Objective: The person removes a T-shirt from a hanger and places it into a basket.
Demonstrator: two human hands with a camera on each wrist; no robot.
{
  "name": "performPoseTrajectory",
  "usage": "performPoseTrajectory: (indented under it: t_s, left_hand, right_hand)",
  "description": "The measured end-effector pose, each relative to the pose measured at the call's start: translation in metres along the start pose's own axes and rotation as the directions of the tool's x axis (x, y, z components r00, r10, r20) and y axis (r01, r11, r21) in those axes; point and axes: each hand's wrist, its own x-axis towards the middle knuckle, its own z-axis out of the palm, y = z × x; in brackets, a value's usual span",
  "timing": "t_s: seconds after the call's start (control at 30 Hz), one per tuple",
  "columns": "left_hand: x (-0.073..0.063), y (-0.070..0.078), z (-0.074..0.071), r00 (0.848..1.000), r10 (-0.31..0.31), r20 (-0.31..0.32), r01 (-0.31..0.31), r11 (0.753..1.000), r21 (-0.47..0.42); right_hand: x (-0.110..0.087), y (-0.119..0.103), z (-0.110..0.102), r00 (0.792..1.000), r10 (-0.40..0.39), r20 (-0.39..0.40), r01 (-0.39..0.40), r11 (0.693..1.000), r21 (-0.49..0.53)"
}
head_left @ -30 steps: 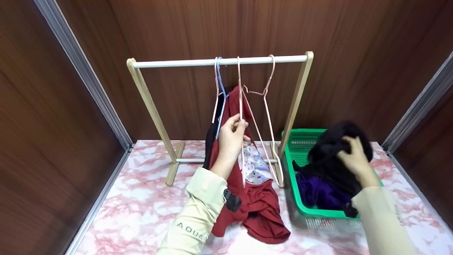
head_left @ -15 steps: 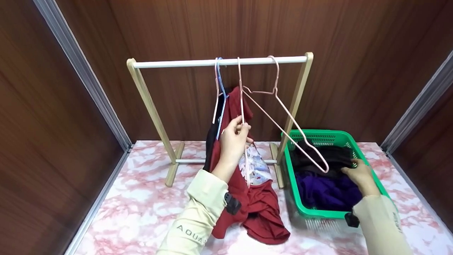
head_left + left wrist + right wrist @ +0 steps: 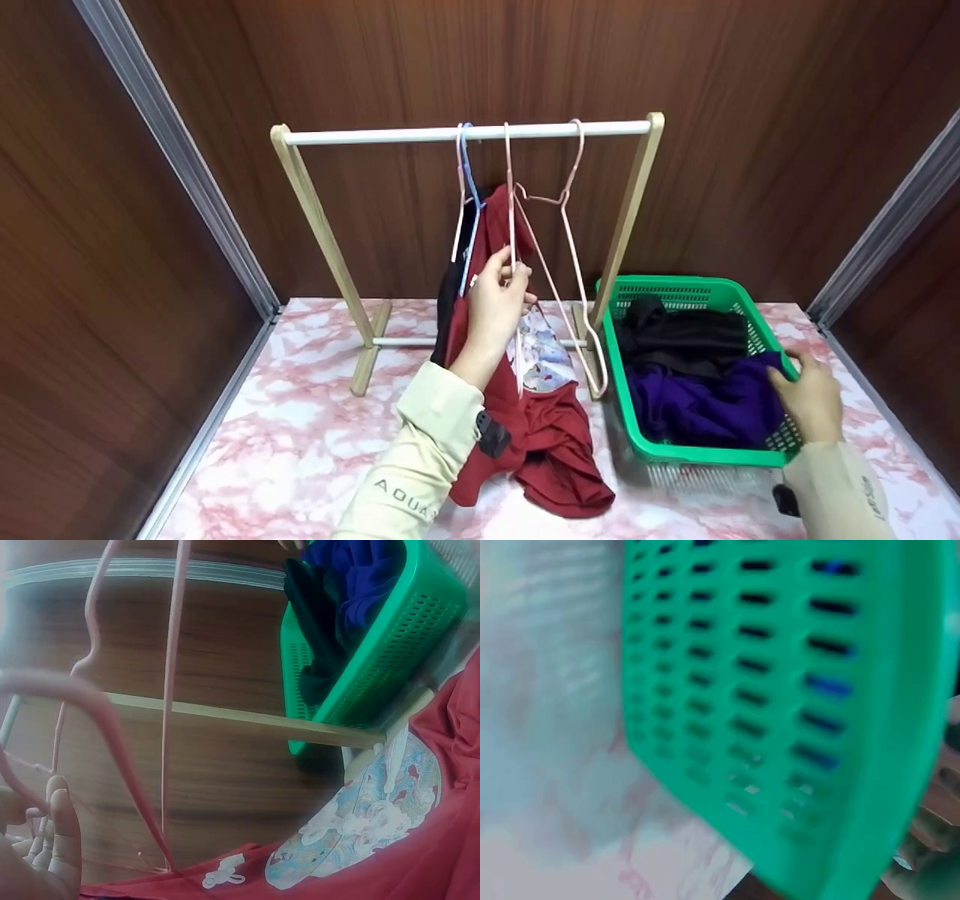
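Observation:
In the head view my left hand [image 3: 499, 296] pinches the side of a pink hanger [image 3: 511, 214] hooked on the rack's white bar. The same hand [image 3: 45, 840] shows at the lower left of the left wrist view. Just beside it hangs a red garment [image 3: 495, 420] with a printed patch [image 3: 541, 352], its lower end spread on the table. My right hand [image 3: 810, 390] is at the right rim of a green basket [image 3: 694, 454], pinching the raised corner of a purple garment [image 3: 694, 405]. Its fingertips are partly hidden. A black garment [image 3: 690, 337] lies behind the purple one.
A small wooden rack [image 3: 319, 225] stands mid-table. A second pink hanger [image 3: 574, 255] hangs bare near its right post [image 3: 626, 232]. A blue hanger [image 3: 471, 180] and another pink one [image 3: 458, 187] hang left, by black cloth [image 3: 446, 300]. Brown panels [image 3: 375, 60] enclose the table.
My right hand has put the lifted black garment down at the basket's back and moved right to the rim, raising the purple garment's corner. The bare pink hanger swung out and back. The left hand stays.

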Motion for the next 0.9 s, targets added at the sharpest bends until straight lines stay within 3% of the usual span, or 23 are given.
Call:
performPoseTrajectory:
  t_s: [0.17,0.33,0.57,0.77,0.9]
  left_hand:
    - [-0.004,0.002,-0.001,0.998,0.051,-0.031,-0.049,0.997,0.064]
    - [-0.010,0.007,-0.002,0.985,0.141,-0.096,-0.119,0.971,0.209]
    - [-0.017,0.017,-0.008,0.988,0.144,-0.058,-0.128,0.968,0.216]
    - [-0.016,0.022,-0.014,0.978,0.204,-0.040,-0.190,0.954,0.231]
    - [-0.013,0.028,-0.026,0.973,0.227,-0.046,-0.214,0.958,0.192]
  right_hand:
    - [-0.005,0.019,-0.004,0.987,0.099,0.127,-0.086,0.990,-0.109]
    - [-0.006,0.033,-0.007,0.958,0.115,0.262,-0.081,0.987,-0.136]
    - [-0.007,0.040,-0.004,0.968,0.046,0.246,-0.017,0.993,-0.121]
    - [-0.012,0.040,-0.001,0.983,0.009,0.184,0.014,0.992,-0.127]
    - [-0.013,0.040,0.001,0.985,-0.003,0.172,0.025,0.991,-0.129]
